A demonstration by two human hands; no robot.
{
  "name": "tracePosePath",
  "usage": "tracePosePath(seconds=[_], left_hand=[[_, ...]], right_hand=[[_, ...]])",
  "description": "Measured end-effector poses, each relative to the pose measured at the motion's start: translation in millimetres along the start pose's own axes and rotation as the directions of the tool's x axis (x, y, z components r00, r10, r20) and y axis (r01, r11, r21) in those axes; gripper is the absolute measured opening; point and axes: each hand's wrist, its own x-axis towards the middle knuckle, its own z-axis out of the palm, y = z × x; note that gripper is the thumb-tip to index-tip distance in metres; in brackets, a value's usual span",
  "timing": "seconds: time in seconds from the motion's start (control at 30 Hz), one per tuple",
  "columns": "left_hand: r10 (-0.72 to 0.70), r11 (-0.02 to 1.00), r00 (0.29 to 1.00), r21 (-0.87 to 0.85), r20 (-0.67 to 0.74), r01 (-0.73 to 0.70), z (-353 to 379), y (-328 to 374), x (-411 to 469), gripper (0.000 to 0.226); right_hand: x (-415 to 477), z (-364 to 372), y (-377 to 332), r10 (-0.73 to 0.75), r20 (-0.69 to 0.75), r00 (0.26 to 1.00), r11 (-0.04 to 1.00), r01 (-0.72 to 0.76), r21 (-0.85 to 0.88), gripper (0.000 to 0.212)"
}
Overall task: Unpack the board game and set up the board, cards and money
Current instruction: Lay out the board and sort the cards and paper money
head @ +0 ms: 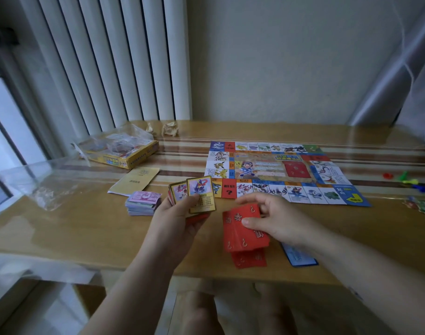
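- Head view: a board game is seen partly laid out on a wooden table, with the board unfolded flat toward the far right corner.
- A fanned stack of gold-framed picture cards is gripped in the left hand, fingers curled behind it and the thumb pressed across the front card.
- A deck of red cards is clasped by the right hand above the front edge, thumb on top and fingers wrapped over the far side; loose red cards lie beneath it.
- The money is stacked left of the hands, beside a booklet; the opened box sits toward the far left corner.
- Card sorting appears to be the step in hand. Next, the red deck would probably need to be squared and set down, perhaps on the board's red panel.
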Motion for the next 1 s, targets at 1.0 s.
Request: tracePosePath(seconds=[1.0], left_hand=[[-0.331, 0.928, 0.892, 0.279, 0.309, 0.248, 94, -65, -18, 0.013]], right_hand=[[-29, -86, 31, -0.028, -0.328, 0.944, 0.995, 0.058, 0.081, 0.035]])
